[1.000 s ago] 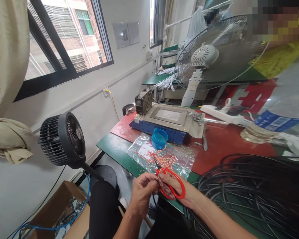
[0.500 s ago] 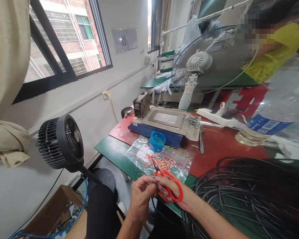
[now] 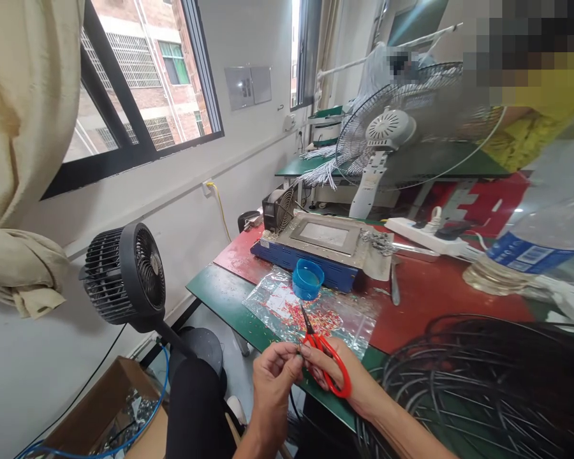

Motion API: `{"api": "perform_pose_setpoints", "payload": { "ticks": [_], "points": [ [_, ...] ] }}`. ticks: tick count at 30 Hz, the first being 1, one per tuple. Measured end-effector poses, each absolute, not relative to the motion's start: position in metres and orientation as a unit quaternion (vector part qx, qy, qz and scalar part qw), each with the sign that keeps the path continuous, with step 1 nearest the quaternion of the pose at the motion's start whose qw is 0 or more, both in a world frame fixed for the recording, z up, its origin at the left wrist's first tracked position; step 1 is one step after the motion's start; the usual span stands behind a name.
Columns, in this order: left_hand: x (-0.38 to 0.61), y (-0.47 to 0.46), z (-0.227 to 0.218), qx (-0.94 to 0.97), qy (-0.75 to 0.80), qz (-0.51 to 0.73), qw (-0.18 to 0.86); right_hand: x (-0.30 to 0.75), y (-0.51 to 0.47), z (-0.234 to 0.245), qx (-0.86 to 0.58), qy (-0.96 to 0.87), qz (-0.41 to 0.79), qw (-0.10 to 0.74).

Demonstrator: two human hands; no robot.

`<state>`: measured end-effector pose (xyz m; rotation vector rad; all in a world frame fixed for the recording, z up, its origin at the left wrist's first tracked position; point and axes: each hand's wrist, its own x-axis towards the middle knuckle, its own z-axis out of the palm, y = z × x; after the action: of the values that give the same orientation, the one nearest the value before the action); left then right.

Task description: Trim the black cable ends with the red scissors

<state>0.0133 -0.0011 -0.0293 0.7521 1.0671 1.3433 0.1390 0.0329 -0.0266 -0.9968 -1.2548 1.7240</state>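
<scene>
Red-handled scissors (image 3: 340, 368) rest in my right hand (image 3: 332, 363), their dark blades together and pointing away over the table. My right thumb and forefinger also pinch at the tip of a black cable (image 3: 294, 400). My left hand (image 3: 277, 376) is closed on that cable near its end, fingertips almost touching the right ones. The cable's tip is small and mostly hidden by the fingers. Just beyond the hands lies a clear plastic bag (image 3: 261, 303) strewn with tiny red and yellow bits (image 3: 323, 320). A blue round dish (image 3: 307, 280) stands at its far side.
Behind the dish sits a blue-sided hot plate (image 3: 306, 264) with a small box fan (image 3: 278, 209). Coiled black cables (image 3: 459, 382) fill the right side. A large bottle (image 3: 521, 248) and a power strip (image 3: 423, 234) stand farther back. A black fan (image 3: 124, 274) is at left.
The scissors' blades have come together and turned slightly in my right hand. My hands stay close together at the cable end. The whole view has shifted a little.
</scene>
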Motion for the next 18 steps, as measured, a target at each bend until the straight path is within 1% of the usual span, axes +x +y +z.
{"api": "perform_pose_setpoints", "payload": {
  "ticks": [2,5,10,18],
  "points": [
    [0.013,-0.002,-0.029,0.332,0.473,0.574,0.580,0.140,0.034,-0.029,-0.414,-0.491,0.662,0.386],
    [0.013,-0.002,-0.028,0.328,0.491,0.573,0.568,0.141,0.036,-0.026,-0.435,-0.467,0.647,0.417],
    [0.013,-0.002,-0.024,0.335,0.500,0.563,0.566,0.142,0.037,-0.016,-0.437,-0.402,0.661,0.459],
    [0.011,-0.003,-0.028,0.317,0.489,0.559,0.590,0.141,0.039,-0.022,-0.444,-0.409,0.653,0.458]
  ]
}}
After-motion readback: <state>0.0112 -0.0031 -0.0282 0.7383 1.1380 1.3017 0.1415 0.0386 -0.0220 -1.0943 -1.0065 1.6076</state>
